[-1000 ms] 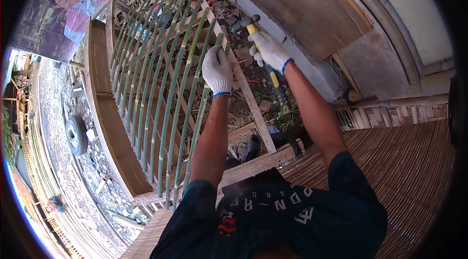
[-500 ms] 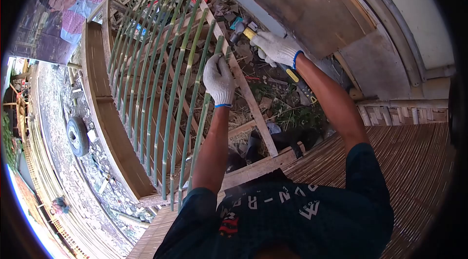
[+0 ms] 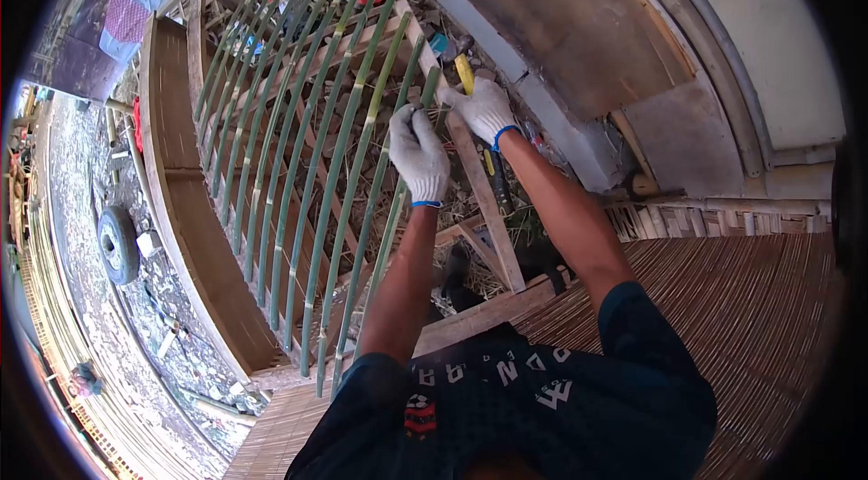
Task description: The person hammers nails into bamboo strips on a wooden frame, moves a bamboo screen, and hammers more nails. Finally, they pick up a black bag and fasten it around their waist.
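My left hand (image 3: 419, 155), in a white knit glove with a blue cuff, is over the last green bamboo strip (image 3: 430, 85) of a row. Its thumb and fingers are pinched together; what lies between them is too small to make out. Close beside it on the right, my gloved right hand (image 3: 484, 109) is wrapped round a hammer (image 3: 465, 73) with a yellow and black handle. The lower handle shows below the wrist, while the hammer's head cannot be made out. The bamboo strips (image 3: 312, 164) lie side by side across a wooden frame (image 3: 484, 200).
Rubble and dry plant matter lie beneath the frame. A brown board wall (image 3: 542, 19) rises at the right, above a light ledge (image 3: 570, 136). Thin-slat bamboo matting (image 3: 723, 299) spreads around my body. At the left are a wide plank (image 3: 194, 236) and a tyre (image 3: 117, 245).
My right hand has come left with the hammer, close against my left hand. The hammer's head, visible before, no longer shows clearly. The whole view has shifted slightly.
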`<action>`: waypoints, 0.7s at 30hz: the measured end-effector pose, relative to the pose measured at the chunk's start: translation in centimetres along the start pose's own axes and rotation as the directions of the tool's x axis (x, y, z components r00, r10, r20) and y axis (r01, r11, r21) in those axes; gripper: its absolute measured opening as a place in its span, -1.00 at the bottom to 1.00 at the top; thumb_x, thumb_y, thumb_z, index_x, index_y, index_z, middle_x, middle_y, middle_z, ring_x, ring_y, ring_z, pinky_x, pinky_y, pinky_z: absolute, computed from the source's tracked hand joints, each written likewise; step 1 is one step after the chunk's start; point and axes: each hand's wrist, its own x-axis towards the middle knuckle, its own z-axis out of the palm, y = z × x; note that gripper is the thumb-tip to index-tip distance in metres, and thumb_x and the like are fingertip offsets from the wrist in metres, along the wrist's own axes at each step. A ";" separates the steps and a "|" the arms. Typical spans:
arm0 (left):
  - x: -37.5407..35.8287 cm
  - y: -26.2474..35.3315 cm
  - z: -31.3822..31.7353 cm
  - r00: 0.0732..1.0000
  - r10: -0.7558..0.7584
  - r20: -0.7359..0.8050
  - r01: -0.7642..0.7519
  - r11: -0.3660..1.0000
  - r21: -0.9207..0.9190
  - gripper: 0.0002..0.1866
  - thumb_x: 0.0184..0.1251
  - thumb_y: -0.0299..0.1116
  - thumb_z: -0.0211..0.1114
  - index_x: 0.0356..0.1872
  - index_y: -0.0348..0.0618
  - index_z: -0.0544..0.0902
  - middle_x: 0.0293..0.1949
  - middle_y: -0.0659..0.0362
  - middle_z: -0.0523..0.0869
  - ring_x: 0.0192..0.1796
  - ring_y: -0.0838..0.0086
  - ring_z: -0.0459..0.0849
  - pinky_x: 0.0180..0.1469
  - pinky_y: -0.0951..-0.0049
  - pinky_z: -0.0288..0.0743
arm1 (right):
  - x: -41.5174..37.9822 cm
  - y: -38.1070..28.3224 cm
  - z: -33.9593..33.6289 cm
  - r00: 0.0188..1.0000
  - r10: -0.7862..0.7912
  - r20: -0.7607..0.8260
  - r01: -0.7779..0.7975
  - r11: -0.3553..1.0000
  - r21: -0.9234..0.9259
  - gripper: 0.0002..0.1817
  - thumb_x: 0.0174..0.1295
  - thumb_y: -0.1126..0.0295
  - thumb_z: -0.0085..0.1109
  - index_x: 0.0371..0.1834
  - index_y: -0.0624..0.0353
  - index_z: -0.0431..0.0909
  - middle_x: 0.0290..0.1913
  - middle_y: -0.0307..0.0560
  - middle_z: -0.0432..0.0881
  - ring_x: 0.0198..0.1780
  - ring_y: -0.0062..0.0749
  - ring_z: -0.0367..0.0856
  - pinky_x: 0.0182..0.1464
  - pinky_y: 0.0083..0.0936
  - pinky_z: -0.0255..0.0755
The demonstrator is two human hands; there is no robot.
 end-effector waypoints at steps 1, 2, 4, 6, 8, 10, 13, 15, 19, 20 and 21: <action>0.1 -0.1 -0.1 1.000 -0.011 0.010 0.011 1.000 -0.006 -0.80 0.62 -0.38 0.16 0.02 -0.30 0.63 -0.27 0.21 0.65 -0.27 0.60 0.54 -0.16 0.51 0.50 | 0.3 0.0 0.0 1.000 0.012 0.002 -0.012 0.999 -0.030 -0.40 0.16 -0.15 0.42 -0.27 0.31 0.70 -0.39 0.26 0.74 -0.22 0.12 0.79 -0.15 -0.09 0.59; -0.1 -0.2 -0.2 0.999 -0.025 0.021 0.025 1.000 -0.012 -0.80 0.62 -0.38 0.17 0.02 -0.30 0.63 -0.26 0.21 0.64 -0.27 0.61 0.53 -0.17 0.52 0.49 | 0.1 0.0 0.2 1.000 0.028 0.005 -0.027 0.998 -0.061 -0.40 0.15 -0.14 0.43 -0.25 0.31 0.70 -0.38 0.26 0.75 -0.20 0.12 0.80 -0.15 -0.10 0.60; -0.2 -0.4 -0.1 1.000 0.003 -0.007 -0.004 1.000 -0.022 -0.80 0.62 -0.36 0.17 0.02 -0.30 0.62 -0.24 0.20 0.65 -0.26 0.60 0.53 -0.16 0.50 0.49 | -0.2 0.1 0.3 1.000 0.017 -0.010 -0.017 1.000 -0.023 -0.39 0.15 -0.15 0.44 -0.22 0.31 0.70 -0.35 0.27 0.76 -0.18 0.13 0.80 -0.12 -0.10 0.60; -0.6 -0.7 -0.2 1.000 0.024 -0.017 -0.024 1.000 -0.016 -0.79 0.62 -0.35 0.17 0.02 -0.29 0.62 -0.23 0.20 0.65 -0.26 0.60 0.53 -0.15 0.48 0.49 | -0.5 0.3 0.4 1.000 -0.002 -0.030 0.000 0.999 -0.038 -0.39 0.15 -0.15 0.43 -0.20 0.31 0.70 -0.33 0.27 0.76 -0.18 0.13 0.80 -0.11 -0.09 0.61; -0.8 -0.4 -0.5 1.000 -0.012 0.010 0.012 1.000 -0.001 -0.79 0.62 -0.34 0.17 0.02 -0.29 0.62 -0.23 0.19 0.65 -0.25 0.58 0.54 -0.13 0.48 0.50 | -0.8 0.0 0.2 0.999 0.017 -0.031 -0.017 1.000 -0.001 -0.40 0.16 -0.14 0.42 -0.20 0.31 0.71 -0.32 0.27 0.76 -0.17 0.15 0.79 -0.10 -0.08 0.60; -0.8 -0.1 -0.5 0.999 -0.037 0.022 0.037 0.999 0.003 -0.79 0.62 -0.35 0.17 0.02 -0.29 0.63 -0.22 0.19 0.66 -0.25 0.57 0.55 -0.12 0.48 0.50 | -0.8 -0.1 -0.1 0.999 0.017 -0.045 -0.016 1.000 0.022 -0.41 0.17 -0.12 0.39 -0.22 0.32 0.71 -0.32 0.28 0.76 -0.17 0.16 0.79 -0.10 -0.08 0.60; -1.0 0.0 -0.7 0.999 -0.034 0.020 0.034 0.999 0.019 -0.80 0.62 -0.37 0.17 0.02 -0.29 0.64 -0.20 0.17 0.67 -0.24 0.56 0.56 -0.11 0.47 0.51 | -1.4 0.2 -0.1 0.998 0.015 -0.058 -0.012 0.998 0.054 -0.44 0.22 -0.07 0.32 -0.27 0.35 0.70 -0.35 0.27 0.75 -0.19 0.15 0.78 -0.11 -0.08 0.58; -1.0 -0.2 -0.3 1.000 0.018 0.024 -0.019 0.999 0.047 -0.80 0.62 -0.38 0.16 0.02 -0.29 0.64 -0.18 0.16 0.68 -0.24 0.55 0.58 -0.10 0.47 0.52 | -1.5 0.2 -0.4 0.998 0.033 -0.047 -0.029 0.996 0.090 -0.46 0.27 -0.04 0.27 -0.32 0.37 0.69 -0.39 0.25 0.74 -0.24 0.11 0.78 -0.15 -0.08 0.56; -1.1 0.4 -0.3 1.000 -0.006 0.021 0.005 0.997 0.071 -0.80 0.61 -0.39 0.17 0.02 -0.29 0.65 -0.14 0.14 0.70 -0.20 0.53 0.60 -0.05 0.47 0.54 | -2.1 0.0 -1.0 0.999 0.040 -0.002 -0.039 0.979 0.203 -0.49 0.29 0.00 0.21 -0.36 0.37 0.67 -0.50 0.18 0.68 -0.37 -0.03 0.72 -0.23 -0.11 0.50; -1.1 0.8 -0.4 0.999 -0.030 0.015 0.029 0.997 0.069 -0.80 0.61 -0.39 0.17 0.03 -0.29 0.65 -0.13 0.13 0.70 -0.19 0.52 0.61 -0.04 0.46 0.54 | -2.0 0.2 -0.8 0.999 0.034 -0.010 -0.031 0.977 0.213 -0.50 0.29 0.01 0.21 -0.36 0.37 0.67 -0.51 0.16 0.67 -0.40 -0.06 0.70 -0.25 -0.12 0.49; -1.2 1.0 -0.3 0.998 -0.054 0.011 0.053 0.996 0.066 -0.80 0.61 -0.39 0.17 0.03 -0.30 0.65 -0.12 0.13 0.71 -0.18 0.51 0.62 -0.02 0.46 0.55 | -1.9 0.5 -0.6 0.999 0.030 -0.020 -0.025 0.975 0.222 -0.50 0.29 0.01 0.21 -0.36 0.36 0.67 -0.53 0.14 0.66 -0.42 -0.08 0.68 -0.26 -0.13 0.48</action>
